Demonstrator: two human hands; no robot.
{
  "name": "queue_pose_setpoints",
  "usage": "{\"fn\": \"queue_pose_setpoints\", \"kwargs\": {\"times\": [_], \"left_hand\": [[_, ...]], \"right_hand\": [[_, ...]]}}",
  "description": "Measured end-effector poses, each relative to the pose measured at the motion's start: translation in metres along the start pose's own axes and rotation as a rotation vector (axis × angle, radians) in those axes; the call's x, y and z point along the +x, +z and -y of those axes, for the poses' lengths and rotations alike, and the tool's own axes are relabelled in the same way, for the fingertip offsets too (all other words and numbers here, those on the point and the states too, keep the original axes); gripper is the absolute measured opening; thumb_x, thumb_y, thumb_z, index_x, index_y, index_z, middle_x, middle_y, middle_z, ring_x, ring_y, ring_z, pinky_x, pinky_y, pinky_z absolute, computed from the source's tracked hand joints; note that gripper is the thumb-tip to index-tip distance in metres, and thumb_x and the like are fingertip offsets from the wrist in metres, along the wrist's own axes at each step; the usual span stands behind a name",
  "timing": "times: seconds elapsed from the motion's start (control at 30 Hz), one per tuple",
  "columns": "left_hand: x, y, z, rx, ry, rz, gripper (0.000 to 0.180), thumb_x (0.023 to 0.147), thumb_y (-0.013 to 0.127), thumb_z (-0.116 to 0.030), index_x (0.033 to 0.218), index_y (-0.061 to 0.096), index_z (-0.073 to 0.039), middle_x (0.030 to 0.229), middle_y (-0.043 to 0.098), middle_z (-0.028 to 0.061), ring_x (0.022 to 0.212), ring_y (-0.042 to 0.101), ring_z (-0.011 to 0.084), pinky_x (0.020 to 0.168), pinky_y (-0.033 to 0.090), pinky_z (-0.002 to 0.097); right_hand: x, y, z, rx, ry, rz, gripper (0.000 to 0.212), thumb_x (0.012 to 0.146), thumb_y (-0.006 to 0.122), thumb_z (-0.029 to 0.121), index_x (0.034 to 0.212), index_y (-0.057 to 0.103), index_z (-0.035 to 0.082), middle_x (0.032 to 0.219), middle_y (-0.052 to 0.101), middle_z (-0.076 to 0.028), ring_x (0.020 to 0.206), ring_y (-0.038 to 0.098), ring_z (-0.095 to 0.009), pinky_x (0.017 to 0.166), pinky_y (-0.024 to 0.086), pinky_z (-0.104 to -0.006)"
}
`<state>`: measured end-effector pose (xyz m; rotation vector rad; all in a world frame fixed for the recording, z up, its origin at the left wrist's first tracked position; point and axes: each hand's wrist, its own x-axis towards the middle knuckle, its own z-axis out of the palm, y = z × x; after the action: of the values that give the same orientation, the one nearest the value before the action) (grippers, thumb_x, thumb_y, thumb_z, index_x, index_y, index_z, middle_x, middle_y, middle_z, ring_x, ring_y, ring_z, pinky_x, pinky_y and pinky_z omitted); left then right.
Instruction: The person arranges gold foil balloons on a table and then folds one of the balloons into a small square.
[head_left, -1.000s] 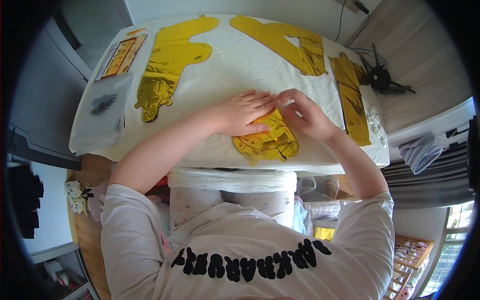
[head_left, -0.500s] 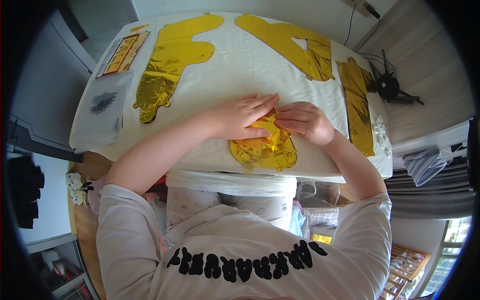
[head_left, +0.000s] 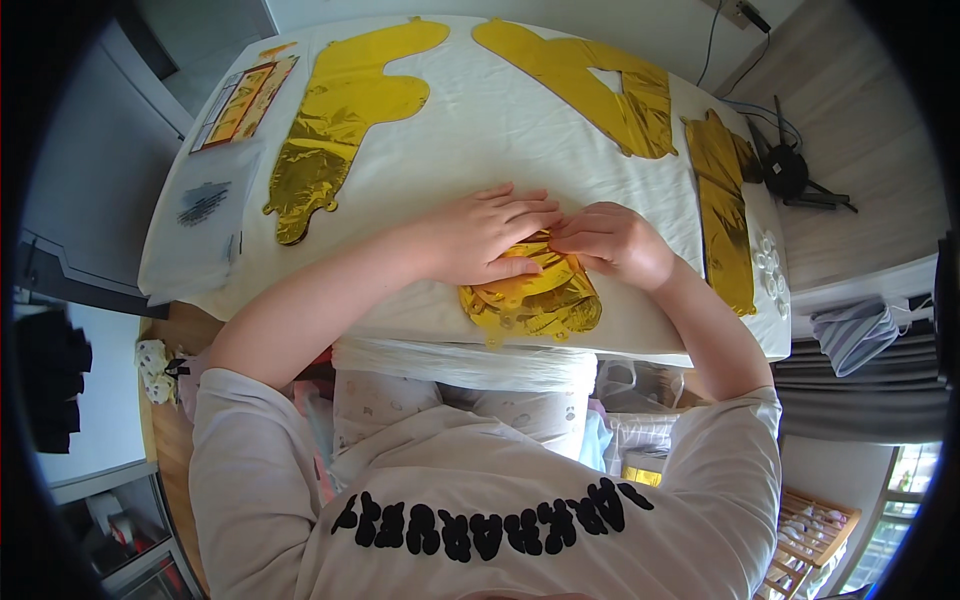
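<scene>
White tee [head_left: 570, 480], nearest, well below the gold foil piece [head_left: 530, 305]; black chunky lettering [head_left: 490, 535] on chest, seen upside down. Pale patterned pants [head_left: 385, 400] btwn tee & foil piece.

Foil piece lies creased & layered on white tablecloth [head_left: 480, 120], by its near edge, partly under the hands. L hand [head_left: 490, 235] on its upper L part: palm down, open, fingers extended twd R, thumb spread lower over the foil; L forearm slants up from lower L. R hand [head_left: 625, 245] at its upper R edge: fingers bent, tips together, touching foil; thumb mostly hidden, so can't tell if pinching. R forearm angles up & inward from lower R.

R of foil piece, well apart: small whitish rings [head_left: 770, 270], long gold foil shape [head_left: 722, 215], black device w/ antennas [head_left: 785, 172]. L of it, well apart: clear bag [head_left: 205, 240] w/ thin dark bits; farther up-L, orange printed card [head_left: 245, 105], print too small to read. Beyond foil piece: 2 more flat gold foil shapes, 1 up-L [head_left: 350, 100], 1 up-R [head_left: 570, 80].
</scene>
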<state>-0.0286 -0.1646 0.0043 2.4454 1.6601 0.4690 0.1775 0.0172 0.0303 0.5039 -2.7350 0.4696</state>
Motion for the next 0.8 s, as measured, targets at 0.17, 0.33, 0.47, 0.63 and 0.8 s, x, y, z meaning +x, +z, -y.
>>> {"fn": "queue_pose_setpoints", "kwargs": {"times": [0.17, 0.33, 0.47, 0.63, 0.8], "left_hand": [[0.000, 0.001, 0.000, 0.072, -0.002, 0.045, 0.071, 0.105, 0.052, -0.049, 0.157, 0.037, -0.004, 0.163, 0.038, 0.0168, 0.155, 0.030, 0.0289, 0.128, 0.022, 0.0513], [-0.001, 0.000, -0.002, 0.118, -0.015, 0.055, 0.079, 0.103, 0.054, -0.054, 0.159, 0.034, -0.002, 0.165, 0.035, 0.0167, 0.156, 0.028, 0.0291, 0.129, 0.021, 0.0493], [-0.001, 0.002, -0.002, 0.138, 0.001, 0.050, 0.089, 0.098, 0.055, -0.063, 0.158, 0.035, 0.000, 0.166, 0.034, 0.0180, 0.156, 0.028, 0.0296, 0.128, 0.021, 0.0489], [-0.001, 0.002, -0.002, 0.121, 0.026, 0.021, 0.103, 0.090, 0.059, -0.074, 0.157, 0.037, 0.001, 0.165, 0.036, 0.0191, 0.156, 0.028, 0.0303, 0.128, 0.021, 0.0497], [-0.001, -0.010, -0.007, 0.090, -0.009, 0.113, 0.118, 0.078, 0.076, -0.066, 0.162, 0.025, -0.001, 0.168, 0.029, 0.0183, 0.158, 0.024, 0.0314, 0.129, 0.017, 0.0482]], "right_hand": [[-0.005, 0.003, 0.000, 0.019, 0.044, -0.033, 0.025, 0.079, 0.080, 0.007, 0.104, 0.075, 0.007, 0.110, 0.075, -0.009, 0.106, 0.071, -0.030, 0.092, 0.057, -0.0426], [-0.008, -0.005, -0.002, -0.024, -0.118, -0.007, 0.022, 0.083, 0.079, 0.015, 0.103, 0.074, 0.006, 0.116, 0.074, -0.011, 0.110, 0.070, -0.034, 0.095, 0.056, -0.0469], [-0.007, -0.007, 0.000, 0.000, -0.161, -0.067, 0.022, 0.083, 0.079, 0.017, 0.102, 0.075, 0.005, 0.113, 0.075, -0.010, 0.108, 0.070, -0.034, 0.093, 0.057, -0.0445], [-0.007, 0.000, 0.002, 0.126, -0.013, -0.032, 0.021, 0.082, 0.080, 0.020, 0.098, 0.075, 0.008, 0.103, 0.075, -0.005, 0.101, 0.069, -0.029, 0.089, 0.055, -0.0432], [-0.003, 0.000, 0.003, 0.050, -0.006, -0.046, 0.018, 0.085, 0.080, 0.024, 0.095, 0.076, 0.009, 0.096, 0.073, -0.003, 0.099, 0.066, -0.026, 0.093, 0.049, -0.0410]]}}
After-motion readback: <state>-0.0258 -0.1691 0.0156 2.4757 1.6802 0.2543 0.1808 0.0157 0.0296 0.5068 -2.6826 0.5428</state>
